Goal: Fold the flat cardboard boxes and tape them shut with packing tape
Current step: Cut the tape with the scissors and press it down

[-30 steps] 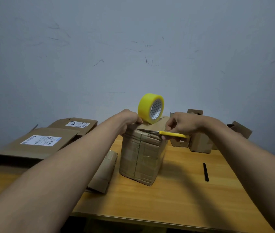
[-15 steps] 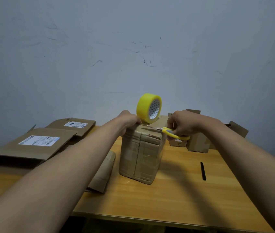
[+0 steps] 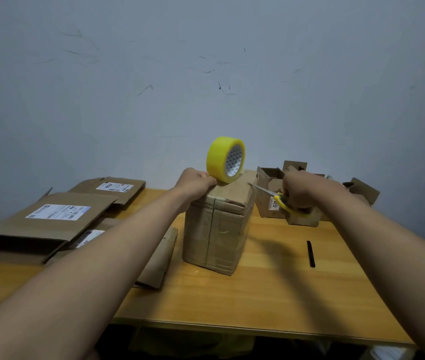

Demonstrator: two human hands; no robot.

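Head view, from the left edge of the frame: two flat cardboard boxes with white labels lie at the left on the desk (image 3: 271, 302), the nearer one (image 3: 47, 216) large with a flap hanging at its front, the farther one (image 3: 112, 188) behind it in the mid-left. A third flattened piece of cardboard (image 3: 157, 266) lies partly hidden under the left forearm, which runs from the lower left corner up toward the centre.

The left hand (image 3: 196, 184) sits at the top left edge of the taped box (image 3: 216, 229), knuckles up, fingers curled; its fingertips touch the lower left side of the one yellow tape roll (image 3: 225, 159). Whether the fingers pinch a tape end or only steady the roll cannot be told. The roll stands on edge on top of the box, its patterned core facing right. The box stands upright in the centre of the frame, its sides wrapped in glossy clear tape, its top edges somewhat crumpled.

Right of the box, the right hand (image 3: 302, 190) is clamped on the yellow handles of one pair of scissors (image 3: 271, 194). The blades point left toward the box's upper right corner, the tip just beside it; whether they touch it cannot be told. The right forearm stretches from the lower right corner up to the hand.

Behind that hand several small open brown boxes (image 3: 271, 203) are clustered in the mid-right; their exact count is unclear. One thin black stick (image 3: 310, 253) lies alone on the desk, right of the taped box.
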